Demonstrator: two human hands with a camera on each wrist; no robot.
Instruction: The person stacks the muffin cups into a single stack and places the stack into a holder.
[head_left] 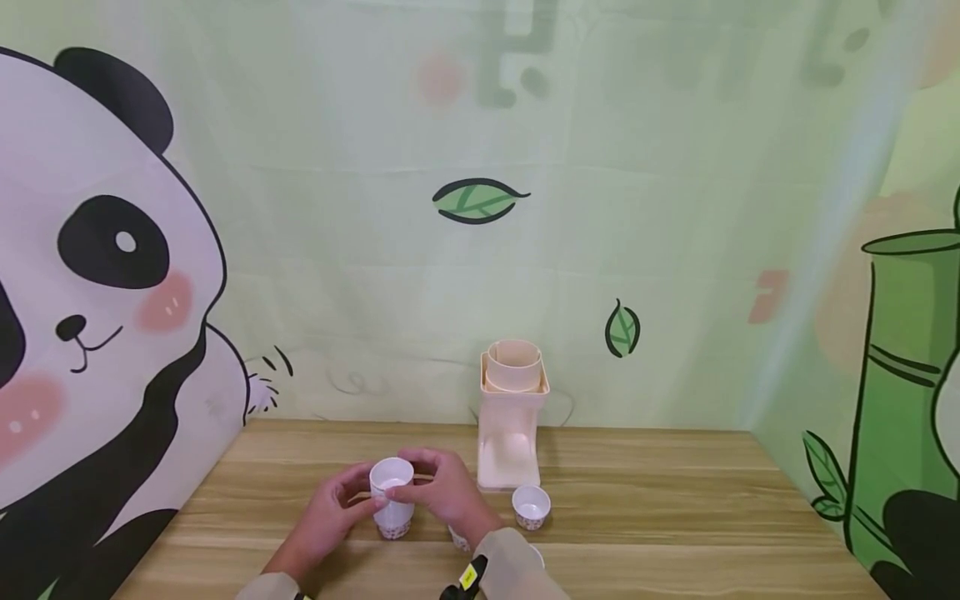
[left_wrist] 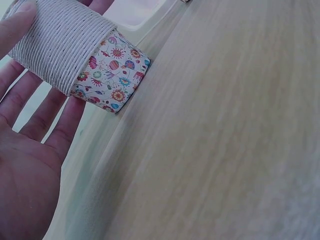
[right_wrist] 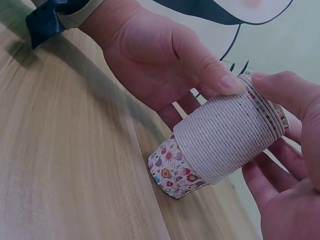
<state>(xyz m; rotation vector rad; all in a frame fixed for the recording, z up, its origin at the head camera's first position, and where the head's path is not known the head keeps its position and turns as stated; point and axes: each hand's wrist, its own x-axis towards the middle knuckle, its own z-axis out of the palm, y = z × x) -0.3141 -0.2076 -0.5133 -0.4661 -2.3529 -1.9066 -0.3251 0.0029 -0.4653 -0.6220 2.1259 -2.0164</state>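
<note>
A tall stack of nested paper cups (head_left: 393,504) stands upright between both hands, its floral-printed base (left_wrist: 112,72) low at the tabletop. From the left side, my left hand (head_left: 330,512) grips the stack with its thumb in front and fingers behind. My right hand (head_left: 446,492) pinches the upper rims from the other side. In the right wrist view, the white rolled rims of the stacked cups (right_wrist: 227,137) form close ridges, and both thumbs lie near the top cups. A single small paper cup (head_left: 531,507) sits to the right of my right hand.
Behind the hands stands a pale pink stand (head_left: 510,458) with a round cylinder (head_left: 514,367) in its square top. Another patterned cup (head_left: 460,540) is partly hidden by the right wrist. The wooden table (head_left: 660,517) meets a printed green backdrop (head_left: 360,333).
</note>
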